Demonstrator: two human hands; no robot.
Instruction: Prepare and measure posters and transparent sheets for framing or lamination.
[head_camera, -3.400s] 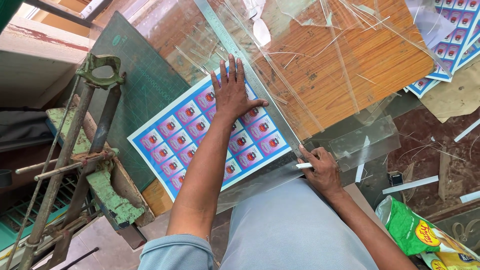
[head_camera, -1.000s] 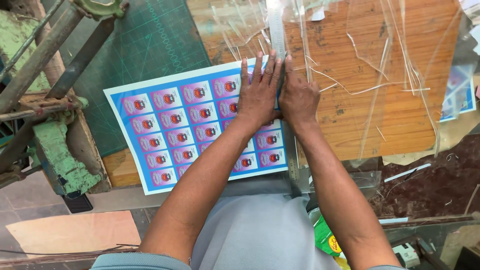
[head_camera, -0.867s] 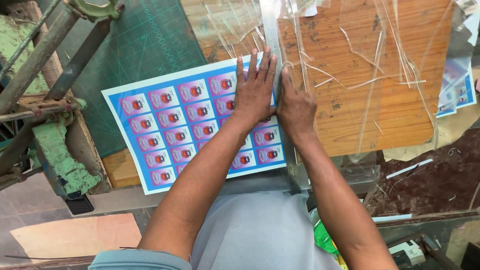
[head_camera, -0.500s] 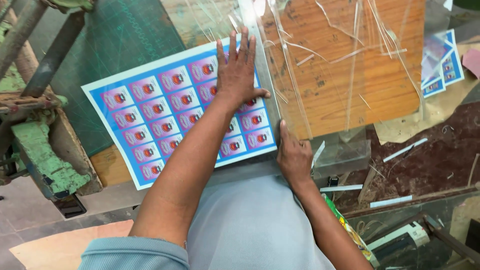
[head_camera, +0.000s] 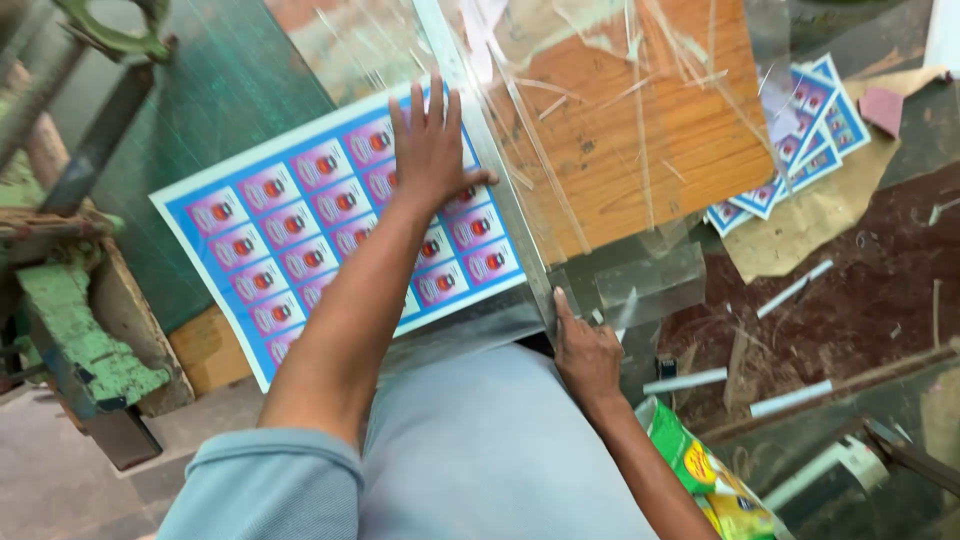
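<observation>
Pressing flat with fingers spread, the left hand (head_camera: 430, 150) holds the blue printed sheet (head_camera: 340, 225) on the green cutting mat (head_camera: 215, 120), gripping nothing; right of the sheet, the right hand (head_camera: 585, 350) rests loosely curled at the metal ruler's (head_camera: 500, 190) near end; cut sheets (head_camera: 800, 140) lie far right.

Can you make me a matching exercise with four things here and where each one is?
Things:
1. left hand
2. right hand
3. green packet
4. label stack

Places:
A. at the near end of the metal bar
B. flat on the printed sheet
C. far right, on brown paper
D. beside the right forearm

Pairs: 1-B, 2-A, 3-D, 4-C
</observation>
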